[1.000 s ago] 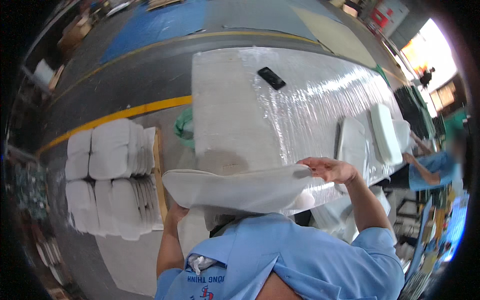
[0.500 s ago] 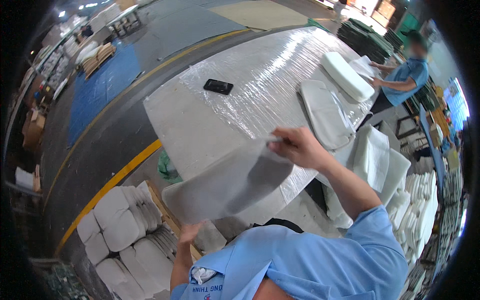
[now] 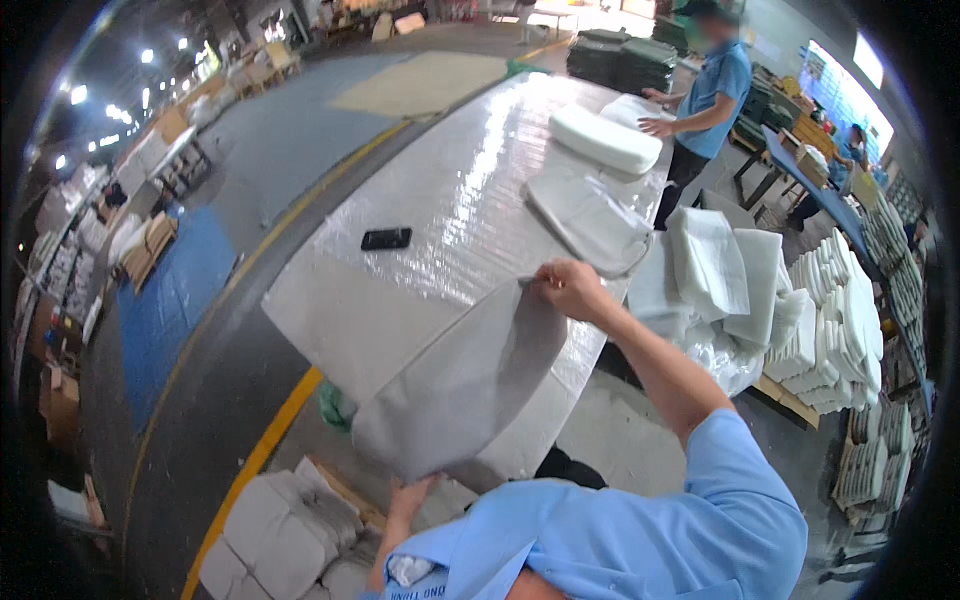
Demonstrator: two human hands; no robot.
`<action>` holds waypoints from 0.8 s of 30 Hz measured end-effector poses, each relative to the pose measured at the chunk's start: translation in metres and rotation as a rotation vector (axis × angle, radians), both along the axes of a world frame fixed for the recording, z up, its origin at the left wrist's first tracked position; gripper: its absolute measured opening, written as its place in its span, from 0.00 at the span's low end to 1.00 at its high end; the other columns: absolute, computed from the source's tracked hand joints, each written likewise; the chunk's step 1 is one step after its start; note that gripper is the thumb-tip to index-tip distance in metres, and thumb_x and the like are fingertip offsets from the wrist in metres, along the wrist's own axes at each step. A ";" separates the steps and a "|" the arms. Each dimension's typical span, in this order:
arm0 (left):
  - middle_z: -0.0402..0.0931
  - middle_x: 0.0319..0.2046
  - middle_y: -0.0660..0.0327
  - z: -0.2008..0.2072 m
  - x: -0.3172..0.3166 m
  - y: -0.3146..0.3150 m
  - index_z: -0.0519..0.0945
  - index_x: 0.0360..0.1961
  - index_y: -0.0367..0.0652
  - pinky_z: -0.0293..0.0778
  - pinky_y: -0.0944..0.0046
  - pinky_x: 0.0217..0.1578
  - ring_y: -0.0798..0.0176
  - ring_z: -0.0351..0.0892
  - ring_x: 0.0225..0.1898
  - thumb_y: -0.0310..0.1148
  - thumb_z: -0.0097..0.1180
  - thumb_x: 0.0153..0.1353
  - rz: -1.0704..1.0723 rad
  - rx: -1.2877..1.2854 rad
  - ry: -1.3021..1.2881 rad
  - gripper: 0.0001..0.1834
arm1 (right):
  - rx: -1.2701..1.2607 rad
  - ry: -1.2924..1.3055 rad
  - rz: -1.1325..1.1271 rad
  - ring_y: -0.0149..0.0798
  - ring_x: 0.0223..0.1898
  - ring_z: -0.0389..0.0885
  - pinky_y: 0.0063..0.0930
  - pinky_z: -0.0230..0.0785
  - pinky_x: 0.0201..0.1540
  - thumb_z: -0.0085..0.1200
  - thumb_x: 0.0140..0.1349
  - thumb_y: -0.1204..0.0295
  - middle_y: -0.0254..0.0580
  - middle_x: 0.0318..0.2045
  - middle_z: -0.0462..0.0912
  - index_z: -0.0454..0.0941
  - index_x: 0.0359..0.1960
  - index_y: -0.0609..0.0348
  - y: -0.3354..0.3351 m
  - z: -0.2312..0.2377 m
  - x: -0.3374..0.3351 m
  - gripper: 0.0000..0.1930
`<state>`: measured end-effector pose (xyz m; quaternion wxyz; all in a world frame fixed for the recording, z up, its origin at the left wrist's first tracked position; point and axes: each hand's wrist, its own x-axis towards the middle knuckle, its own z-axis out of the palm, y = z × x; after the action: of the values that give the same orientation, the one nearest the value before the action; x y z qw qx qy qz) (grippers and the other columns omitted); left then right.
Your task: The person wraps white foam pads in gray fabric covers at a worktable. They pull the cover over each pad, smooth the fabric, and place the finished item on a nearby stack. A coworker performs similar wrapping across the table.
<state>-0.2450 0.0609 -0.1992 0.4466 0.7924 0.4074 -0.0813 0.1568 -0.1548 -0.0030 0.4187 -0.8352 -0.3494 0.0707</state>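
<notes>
Between my hands, a large grey cushion (image 3: pixel 465 385) with rounded ends is held tilted over the near end of a table (image 3: pixel 330 290) wrapped in clear film. My right hand (image 3: pixel 572 290) pinches its upper right corner, fingers closed and the arm stretched forward. Down at the lower edge, my left hand (image 3: pixel 410 497) grips it from beneath, with some fingers hidden by the cushion. A similar grey cushion (image 3: pixel 588 222) with a clear wrapping on it lies on the table's right side. Beyond that sits a thick white cushion (image 3: pixel 605 138).
A black phone (image 3: pixel 386 239) lies on the table's left part. Pale pads are piled on a pallet (image 3: pixel 275 530) at lower left. More white cushions (image 3: pixel 710 262) and pad stacks (image 3: pixel 835 320) stand to the right. A co-worker (image 3: pixel 715 85) stands at the far right side.
The view has shifted, showing more of the room. The cushion is tilted more steeply, its lower end nearer me, and both my hands keep hold of it. The co-worker's hands have moved apart.
</notes>
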 end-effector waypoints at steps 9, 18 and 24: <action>0.81 0.61 0.53 -0.001 -0.021 0.006 0.80 0.63 0.41 0.68 0.55 0.67 0.58 0.75 0.66 0.48 0.64 0.67 0.062 -0.077 -0.060 0.29 | 0.148 0.088 0.009 0.37 0.37 0.82 0.33 0.76 0.43 0.64 0.68 0.71 0.42 0.39 0.84 0.85 0.46 0.59 -0.029 0.022 -0.035 0.09; 0.83 0.59 0.56 0.004 -0.020 0.041 0.81 0.62 0.42 0.69 0.55 0.65 0.62 0.77 0.63 0.47 0.62 0.70 -0.089 -0.077 0.133 0.26 | 0.152 0.139 0.145 0.44 0.51 0.84 0.37 0.79 0.50 0.64 0.69 0.69 0.41 0.49 0.85 0.86 0.47 0.58 -0.044 0.000 -0.056 0.10; 0.83 0.58 0.58 0.044 0.002 0.104 0.82 0.61 0.43 0.70 0.56 0.65 0.64 0.78 0.61 0.47 0.61 0.72 -0.393 0.111 0.400 0.24 | 0.214 0.162 0.151 0.44 0.50 0.84 0.36 0.79 0.50 0.65 0.68 0.70 0.40 0.49 0.84 0.86 0.48 0.57 -0.053 -0.002 -0.067 0.09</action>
<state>-0.2428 0.1645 -0.1552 0.2888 0.8477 0.3297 -0.2988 0.0893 -0.2079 -0.0047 0.5257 -0.7487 -0.3819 0.1314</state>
